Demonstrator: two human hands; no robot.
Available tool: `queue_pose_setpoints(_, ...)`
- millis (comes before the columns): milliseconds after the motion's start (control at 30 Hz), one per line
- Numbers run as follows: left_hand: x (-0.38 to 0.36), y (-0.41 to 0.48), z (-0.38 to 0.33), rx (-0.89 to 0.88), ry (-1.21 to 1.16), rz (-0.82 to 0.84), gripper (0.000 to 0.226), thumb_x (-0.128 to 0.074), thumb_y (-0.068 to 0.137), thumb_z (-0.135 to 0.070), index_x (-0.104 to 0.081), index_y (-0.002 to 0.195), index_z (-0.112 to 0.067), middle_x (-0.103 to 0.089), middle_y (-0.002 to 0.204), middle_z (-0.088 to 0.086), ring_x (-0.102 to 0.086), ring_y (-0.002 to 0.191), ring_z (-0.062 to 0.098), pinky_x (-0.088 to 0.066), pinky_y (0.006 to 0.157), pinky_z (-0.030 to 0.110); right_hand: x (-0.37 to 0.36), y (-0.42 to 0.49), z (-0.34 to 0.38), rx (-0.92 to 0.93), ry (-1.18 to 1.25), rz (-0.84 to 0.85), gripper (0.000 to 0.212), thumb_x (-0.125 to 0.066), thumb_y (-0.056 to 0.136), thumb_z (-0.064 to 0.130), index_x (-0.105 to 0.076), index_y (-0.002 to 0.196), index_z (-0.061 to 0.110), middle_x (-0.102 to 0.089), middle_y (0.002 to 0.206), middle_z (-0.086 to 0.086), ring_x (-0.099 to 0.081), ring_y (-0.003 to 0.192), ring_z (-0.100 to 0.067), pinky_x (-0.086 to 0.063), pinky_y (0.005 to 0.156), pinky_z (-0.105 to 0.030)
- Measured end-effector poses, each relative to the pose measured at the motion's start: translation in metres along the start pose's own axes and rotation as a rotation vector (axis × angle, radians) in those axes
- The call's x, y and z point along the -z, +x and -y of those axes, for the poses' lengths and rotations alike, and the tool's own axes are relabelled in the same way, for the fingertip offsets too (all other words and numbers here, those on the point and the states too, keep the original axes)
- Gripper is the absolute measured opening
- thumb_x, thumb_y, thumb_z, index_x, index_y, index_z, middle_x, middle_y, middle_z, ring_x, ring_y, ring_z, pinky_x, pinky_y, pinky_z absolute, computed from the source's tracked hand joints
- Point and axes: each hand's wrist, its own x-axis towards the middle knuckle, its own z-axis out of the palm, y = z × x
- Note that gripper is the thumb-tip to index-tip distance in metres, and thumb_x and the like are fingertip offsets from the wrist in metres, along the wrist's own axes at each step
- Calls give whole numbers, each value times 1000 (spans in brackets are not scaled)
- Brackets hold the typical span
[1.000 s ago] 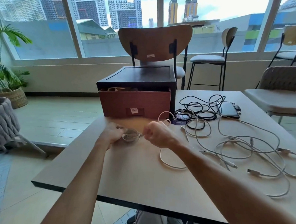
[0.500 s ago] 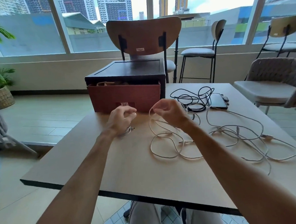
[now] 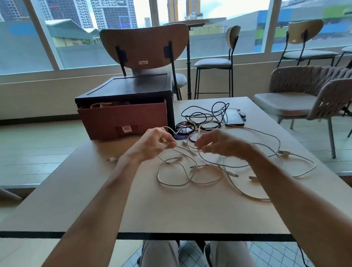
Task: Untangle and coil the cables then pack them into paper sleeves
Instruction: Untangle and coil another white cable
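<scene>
Table (image 3: 83,203) by the window | drawer box (image 3: 123,119) at its far edge | white cables (image 3: 193,178) tangled mid-table | black cables (image 3: 202,114) heaped behind them, beside a phone (image 3: 234,117) | left hand (image 3: 153,142) pinching a white strand | right hand (image 3: 218,143) over the tangle, fingers loose, gripping nothing.

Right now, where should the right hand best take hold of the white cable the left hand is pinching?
Probably the strand just beside the left hand, pinched from above by the right hand: there the white cable runs single, before the crossed loops.
</scene>
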Motion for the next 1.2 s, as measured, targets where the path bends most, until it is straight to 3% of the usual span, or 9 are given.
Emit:
queue_pose_setpoints(100, -2, 0, -8, -18, 7, 12, 5, -74, 89, -18, -77, 85, -18, -62, 80, -11, -54, 71, 4, -41, 67, 14, -1, -8, -8, -3, 52, 2, 28, -60, 90, -11, -65, 117, -4, -68, 105, -13, -64, 78, 0, -50, 65, -12)
queue_pose_setpoints(267, -2, 4, -13, 5, -19, -194, 10, -68, 94, -15, -73, 86, -18, -64, 72, -15, -54, 58, -6, -38, 59, 9, 5, -19, -13, 1, 98, -33, 28, -65, 90, -5, -64, 117, -8, -67, 104, -20, -63, 80, -14, -51, 64, -13)
queue_pose_setpoints(367, -3, 7, -19, 30, -36, -279, 12, -65, 97, -19, -70, 86, -16, -67, 74, -9, -59, 65, 3, -46, 62, 21, 12, -28, -15, -18, 90, -61, 29, -67, 89, -2, -63, 118, -9, -67, 108, -28, -61, 78, -16, -49, 60, -12)
queue_pose_setpoints(500, -5, 14, -33, 47, -157, -302, 16, -63, 98, -21, -69, 88, -10, -61, 66, -9, -51, 54, 3, -44, 59, 24, 16, -38, -20, -45, 138, -88, 35, -70, 90, 6, -62, 124, 1, -69, 110, -21, -66, 79, -15, -54, 65, -17)
queue_pose_setpoints(700, 7, 27, -73, -48, -346, -307, 17, -62, 98, -23, -64, 83, -14, -60, 74, -2, -51, 58, 3, -52, 58, 22, 14, -42, 5, 24, 153, -128, 75, -76, 86, 23, -37, 150, 26, -57, 129, -6, -71, 91, -15, -55, 69, -20)
queue_pose_setpoints(867, 37, 34, -109, -128, -459, -374, 19, -59, 100, -22, -60, 81, -21, -57, 77, -6, -57, 69, 0, -54, 64, 18, 8, -33, 27, 61, -18, -93, 60, -77, 84, 20, -51, 138, 14, -60, 126, -9, -62, 88, -6, -50, 62, -12)
queue_pose_setpoints(933, 49, 35, -121, -146, -495, -410, 20, -58, 101, -21, -61, 81, -19, -58, 76, -7, -59, 65, -4, -53, 63, 17, 3, -27, 27, 83, 22, -153, 61, -77, 85, 14, -47, 138, 12, -62, 121, -10, -65, 90, -14, -54, 65, -19)
queue_pose_setpoints(1067, 70, 35, -133, -153, -550, -452, 19, -59, 100, -22, -63, 82, -18, -58, 74, -6, -58, 64, -3, -55, 65, 20, 0, -16, 34, 104, 188, -279, 91, -75, 86, 12, -16, 155, 20, -56, 122, -13, -67, 92, -19, -60, 72, -29)
queue_pose_setpoints(1200, 86, 35, -140, -135, -581, -511, 21, -60, 100, -22, -64, 80, -16, -57, 70, -7, -55, 60, -2, -51, 61, 19, 4, -6, 43, 94, 26, -340, 96, -78, 85, 24, -15, 156, 23, -46, 144, -24, -55, 124, -32, -50, 101, -45)
